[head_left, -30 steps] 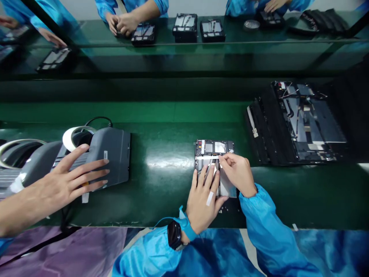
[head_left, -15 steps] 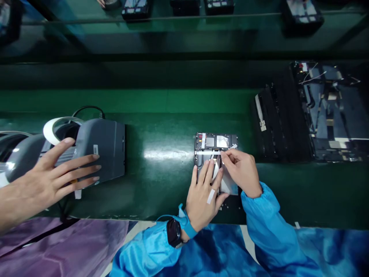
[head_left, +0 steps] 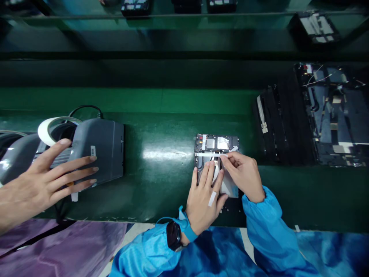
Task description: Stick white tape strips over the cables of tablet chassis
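A small opened tablet-like device (head_left: pixel 216 142) lies back-up on the green belt (head_left: pixel 161 173), its boards and cables showing. My left hand (head_left: pixel 203 198) rests flat on the device's lower half with fingers stretched out; a short white tape piece (head_left: pixel 211 198) sticks to the back of that hand. My right hand (head_left: pixel 244 175) is closed in a pinch on the right end of a long white tape strip (head_left: pixel 207 154) stretched across the device.
A grey tape dispenser (head_left: pixel 99 148) with a white roll (head_left: pixel 47 129) stands at the left, and another person's open hand (head_left: pixel 43 184) hovers beside it. Larger opened devices (head_left: pixel 328 115) and black trays (head_left: pixel 272 123) lie at the right. More devices (head_left: pixel 135 7) sit on the far line.
The view has tilted down, so the workers at the far line have left the picture. My hands have stayed on the device and the strip. The other person's hand has drifted slightly left.
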`<action>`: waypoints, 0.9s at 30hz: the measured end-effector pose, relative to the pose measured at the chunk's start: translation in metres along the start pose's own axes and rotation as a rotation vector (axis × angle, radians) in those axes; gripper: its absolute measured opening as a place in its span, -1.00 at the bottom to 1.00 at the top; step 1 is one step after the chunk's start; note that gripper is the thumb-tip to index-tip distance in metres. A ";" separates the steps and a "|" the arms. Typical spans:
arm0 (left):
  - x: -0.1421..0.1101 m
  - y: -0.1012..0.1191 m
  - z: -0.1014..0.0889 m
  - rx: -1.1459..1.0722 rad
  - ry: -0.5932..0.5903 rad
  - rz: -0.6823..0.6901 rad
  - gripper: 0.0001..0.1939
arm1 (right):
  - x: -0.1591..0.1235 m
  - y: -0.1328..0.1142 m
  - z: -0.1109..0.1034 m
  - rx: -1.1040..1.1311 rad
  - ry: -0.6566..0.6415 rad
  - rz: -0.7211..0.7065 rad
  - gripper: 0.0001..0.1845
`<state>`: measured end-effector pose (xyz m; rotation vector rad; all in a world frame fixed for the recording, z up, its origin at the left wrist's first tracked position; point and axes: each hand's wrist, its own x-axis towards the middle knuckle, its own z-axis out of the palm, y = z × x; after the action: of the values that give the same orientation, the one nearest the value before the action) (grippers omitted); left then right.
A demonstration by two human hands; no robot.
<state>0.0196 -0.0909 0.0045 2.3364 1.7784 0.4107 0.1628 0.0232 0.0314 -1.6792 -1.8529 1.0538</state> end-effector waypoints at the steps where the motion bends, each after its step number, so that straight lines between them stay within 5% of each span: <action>1: 0.000 0.000 0.000 -0.004 -0.001 -0.003 -0.27 | 0.000 0.001 -0.001 0.028 -0.008 0.000 -0.60; 11: 0.000 0.001 -0.001 -0.051 -0.010 -0.019 -0.27 | 0.002 0.005 -0.004 -0.026 -0.094 -0.004 -0.59; 27: 0.001 0.001 0.002 -0.033 0.018 -0.016 -0.27 | 0.007 -0.009 0.000 -0.234 -0.023 0.047 -0.55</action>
<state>0.0214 -0.0906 0.0034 2.3018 1.7830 0.4564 0.1556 0.0297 0.0368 -1.8563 -2.0262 0.9065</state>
